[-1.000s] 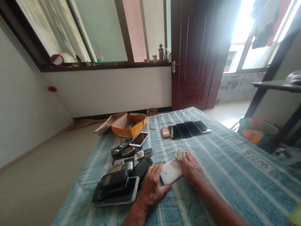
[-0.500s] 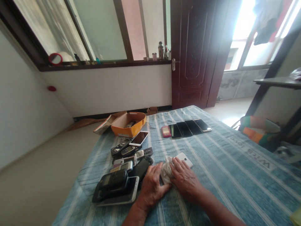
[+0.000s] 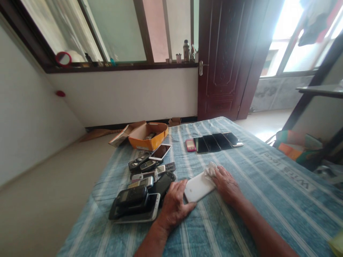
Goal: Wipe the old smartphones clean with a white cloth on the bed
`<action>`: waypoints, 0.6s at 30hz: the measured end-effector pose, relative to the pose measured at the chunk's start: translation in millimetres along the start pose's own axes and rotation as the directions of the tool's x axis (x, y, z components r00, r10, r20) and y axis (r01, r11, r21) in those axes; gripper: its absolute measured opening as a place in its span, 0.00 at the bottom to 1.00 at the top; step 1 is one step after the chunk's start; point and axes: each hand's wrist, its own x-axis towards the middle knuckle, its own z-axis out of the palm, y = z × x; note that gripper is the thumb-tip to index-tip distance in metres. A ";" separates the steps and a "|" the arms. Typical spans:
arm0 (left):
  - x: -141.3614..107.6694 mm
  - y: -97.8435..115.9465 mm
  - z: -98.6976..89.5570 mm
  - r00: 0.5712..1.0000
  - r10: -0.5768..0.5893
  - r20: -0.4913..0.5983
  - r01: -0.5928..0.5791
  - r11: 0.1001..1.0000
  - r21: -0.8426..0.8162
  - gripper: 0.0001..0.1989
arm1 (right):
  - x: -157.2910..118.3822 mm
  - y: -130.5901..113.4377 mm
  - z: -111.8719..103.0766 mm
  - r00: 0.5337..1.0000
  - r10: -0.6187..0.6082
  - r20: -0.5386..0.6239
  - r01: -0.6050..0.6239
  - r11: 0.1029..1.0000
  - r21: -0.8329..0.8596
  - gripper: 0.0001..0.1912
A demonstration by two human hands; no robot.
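A white smartphone (image 3: 198, 188) lies back side up on the striped blue bed cover (image 3: 257, 210). My left hand (image 3: 175, 203) grips its near left end between thumb and fingers. At the phone's far right end, my right hand (image 3: 226, 184) presses a crumpled white tissue (image 3: 211, 170) onto its surface, fingers closed over the tissue. Left of my left hand is a pile of old mobile phones, with a black handset (image 3: 132, 198) on top of a larger white-edged device (image 3: 152, 210). A white phone with a dark screen (image 3: 160, 152) rests at the pile's far end.
Beyond the pile stands an open orange box (image 3: 150, 142) with something dark inside. Several dark-screened smartphones (image 3: 214, 142) lie in an overlapping row, a small pink-edged item (image 3: 190, 145) at their left end. A dark red door (image 3: 225, 57) stands behind the bed.
My right hand and the tissue have slid right and away along the phone, uncovering most of its white back. My left hand stays on the near end. The view has shifted slightly.
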 end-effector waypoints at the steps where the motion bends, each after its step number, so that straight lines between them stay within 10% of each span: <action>1: 0.4 0.7 -0.4 1.000 0.000 0.003 0.000 1.000 -0.001 0.32 | 0.7 2.8 1.5 0.999 0.001 -0.040 0.000 1.000 0.023 0.21; 5: 1.8 5.0 -3.2 0.999 -0.025 0.020 0.025 1.000 -0.013 0.28 | 1.1 5.2 2.1 0.973 0.000 -0.232 0.035 0.989 0.147 0.23; 10: 2.2 8.5 -5.6 1.000 -0.009 0.011 0.009 1.000 -0.021 0.19 | -10.8 -27.3 -5.4 0.875 -0.274 -0.398 0.363 0.917 0.167 0.22; 14: 2.2 5.8 -4.9 0.999 0.046 -0.013 -0.047 0.997 -0.055 0.13 | -24.8 -63.2 -11.0 0.796 -0.530 -0.293 0.585 0.799 0.141 0.19; 18: 4.2 4.3 -6.2 0.994 0.104 0.044 -0.101 0.993 -0.055 0.14 | -23.5 -63.2 -14.4 0.812 -0.564 -0.153 0.582 0.802 0.136 0.17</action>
